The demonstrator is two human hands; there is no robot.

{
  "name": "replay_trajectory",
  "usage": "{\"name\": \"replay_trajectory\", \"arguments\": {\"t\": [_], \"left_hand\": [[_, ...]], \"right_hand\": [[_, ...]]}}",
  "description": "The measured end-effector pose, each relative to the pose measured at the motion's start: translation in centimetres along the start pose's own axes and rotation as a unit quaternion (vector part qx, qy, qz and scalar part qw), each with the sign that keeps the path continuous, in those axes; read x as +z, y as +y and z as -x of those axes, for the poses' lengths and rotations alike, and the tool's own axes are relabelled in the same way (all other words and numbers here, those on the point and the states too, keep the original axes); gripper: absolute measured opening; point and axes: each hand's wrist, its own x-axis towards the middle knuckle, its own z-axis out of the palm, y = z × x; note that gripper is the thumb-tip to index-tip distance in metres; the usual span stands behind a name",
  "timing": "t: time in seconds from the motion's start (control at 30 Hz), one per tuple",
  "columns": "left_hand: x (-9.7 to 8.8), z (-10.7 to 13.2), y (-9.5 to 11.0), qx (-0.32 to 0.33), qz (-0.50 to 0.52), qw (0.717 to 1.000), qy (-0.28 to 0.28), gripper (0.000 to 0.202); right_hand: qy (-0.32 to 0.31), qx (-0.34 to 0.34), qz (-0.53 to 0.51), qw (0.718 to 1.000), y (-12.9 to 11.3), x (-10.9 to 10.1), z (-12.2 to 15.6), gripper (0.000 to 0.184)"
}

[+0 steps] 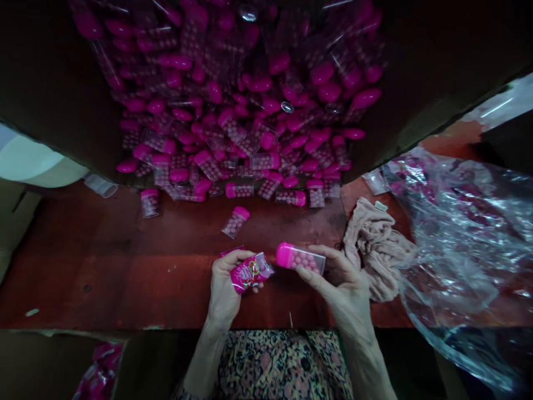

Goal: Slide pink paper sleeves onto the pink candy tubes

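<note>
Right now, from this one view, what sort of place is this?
Probably a hand-packing workspace: a heap of pink-capped clear plastic tubes, another pink-capped tube in the right hand, and a worn red wooden bench.

1 held bottle, 1 held packet

The scene is dim and muddy, with the dark cardboard flaps at the upper left and upper right of the frame sinking almost to black. Soft, low light lifts the red tabletop and the pink-capped plastic tubes, though its source cannot be seen. Sharp glare streaks across the clear plastic bag at the right. Wide-lens distortion bends the edges, stretching and softening the top of the frame, while the lower corners fall into deep shadow
</note>
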Motion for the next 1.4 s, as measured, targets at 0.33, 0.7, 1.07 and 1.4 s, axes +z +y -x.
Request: {"name": "replay_trajectory", "arguments": {"t": [0.33,0.7,1.07,1.4], "left_hand": [[0.1,0.4,0.4,0.041,0.015,0.998,0.037,0.015],[0.1,1.5,0.4,0.13,-0.105,0.985,0.044,0.015],[0.1,1.4,1.3,0.242,-0.256,0.935,0.046,0.019],[-0.2,0.5,0.7,0.155,-0.164,0.971,0.076,0.014]], "right_hand": [[0.075,-0.172,0.285,0.94,-0.7,0.3,-0.6,0.039],[-0.048,-0.105,0.03,0.993,-3.4,4.0,1.6,0.016],[-0.036,-0.188,0.053,0.98,-3.9,4.2,1.6,0.011],[0.036,-0.201,0.205,0.957,-0.4,2.7,-0.6,0.016]]}}
